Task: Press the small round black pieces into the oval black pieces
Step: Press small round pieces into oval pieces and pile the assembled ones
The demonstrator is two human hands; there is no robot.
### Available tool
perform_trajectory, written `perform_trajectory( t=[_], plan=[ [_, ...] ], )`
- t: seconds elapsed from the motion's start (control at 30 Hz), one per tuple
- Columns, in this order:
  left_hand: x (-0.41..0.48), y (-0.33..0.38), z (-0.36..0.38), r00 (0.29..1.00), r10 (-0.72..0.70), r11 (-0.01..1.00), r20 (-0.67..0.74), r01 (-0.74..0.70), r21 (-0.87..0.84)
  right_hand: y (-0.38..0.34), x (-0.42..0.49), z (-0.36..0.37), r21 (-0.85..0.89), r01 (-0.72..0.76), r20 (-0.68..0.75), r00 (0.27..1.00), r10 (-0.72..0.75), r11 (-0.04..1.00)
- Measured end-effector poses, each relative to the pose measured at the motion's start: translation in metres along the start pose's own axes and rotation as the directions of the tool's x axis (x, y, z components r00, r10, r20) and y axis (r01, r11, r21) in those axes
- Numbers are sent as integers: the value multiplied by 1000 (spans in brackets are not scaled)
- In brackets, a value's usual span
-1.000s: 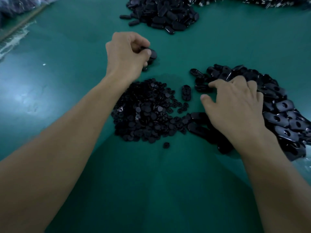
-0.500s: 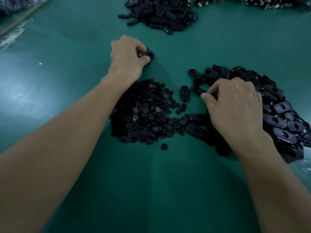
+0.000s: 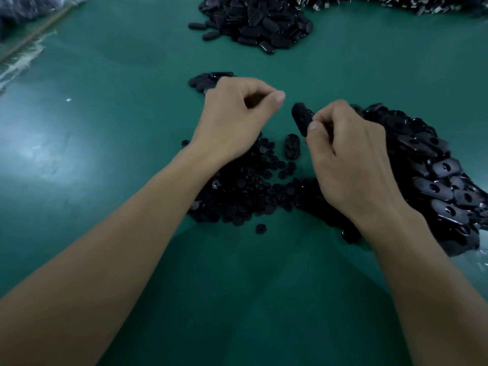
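Two hands are held over the tabletop [image 3: 105,128], near each other but apart. An oval [image 3: 301,118] is pinched at its right edge by the grip of the right hand [image 3: 351,159], thumb on the near side and fingers curled over the far side. Its long axis runs near to far, tipped a little to the left at the far end, and most of its body juts out leftward, toward the left hand [image 3: 237,114].

That hand's grip is drawn narrow, thumb tip against curled forefinger, and no piece is seen in it. The rounds [image 3: 243,191] are heaped on the near side of it, partly under its wrist, so the left hand is judged the nearer one for fetching a round. The held oval lies just right of the left thumb, across a narrow gap.

A loose oval [image 3: 292,146] is laid flat between the wrists. The stock of ovals [image 3: 435,167] is heaped beyond the right hand, at the right. A small pile [image 3: 206,80] is seen just beyond the left knuckles, and a large pile [image 3: 261,22] at the far edge.
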State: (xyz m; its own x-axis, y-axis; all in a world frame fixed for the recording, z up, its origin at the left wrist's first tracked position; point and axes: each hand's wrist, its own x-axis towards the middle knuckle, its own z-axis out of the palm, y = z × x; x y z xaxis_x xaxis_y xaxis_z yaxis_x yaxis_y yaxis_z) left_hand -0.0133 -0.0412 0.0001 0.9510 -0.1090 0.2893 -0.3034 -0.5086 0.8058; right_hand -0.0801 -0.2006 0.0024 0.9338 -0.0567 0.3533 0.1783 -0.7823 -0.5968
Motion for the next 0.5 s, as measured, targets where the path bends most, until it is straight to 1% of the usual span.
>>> perform_trajectory(
  t=[0.07, 0.13, 0.2, 0.3, 0.4, 0.5],
  plan=[
    [-9, 4, 0, 998, 41, 999, 44, -39, -34, -1, 0, 3, 43, 41, 21, 999, -42, 998],
    [-13, 9, -3, 995, 83, 996, 52, -82, -22, 0, 0, 4, 111, 63, 13, 998, -64, 992],
    [-14, 12, -6, 993, 103, 994, 54, -100, -52, 1, 1, 3, 205, 61, 0, 998, -63, 977],
    [-16, 15, -9, 992, 105, 986, 76, -93, -140, -1, 0, 3, 308, 63, 2, 998, -67, 949],
    [-20, 16, -10, 989, 115, 970, 96, -91, -225, -2, 0, 5, 342, 69, 22, 996, -81, 937],
    [-24, 15, -14, 993, 84, 957, 78, -58, -285, -3, 3, 6, 422, 38, 3, 999, -44, 906]
  ],
)
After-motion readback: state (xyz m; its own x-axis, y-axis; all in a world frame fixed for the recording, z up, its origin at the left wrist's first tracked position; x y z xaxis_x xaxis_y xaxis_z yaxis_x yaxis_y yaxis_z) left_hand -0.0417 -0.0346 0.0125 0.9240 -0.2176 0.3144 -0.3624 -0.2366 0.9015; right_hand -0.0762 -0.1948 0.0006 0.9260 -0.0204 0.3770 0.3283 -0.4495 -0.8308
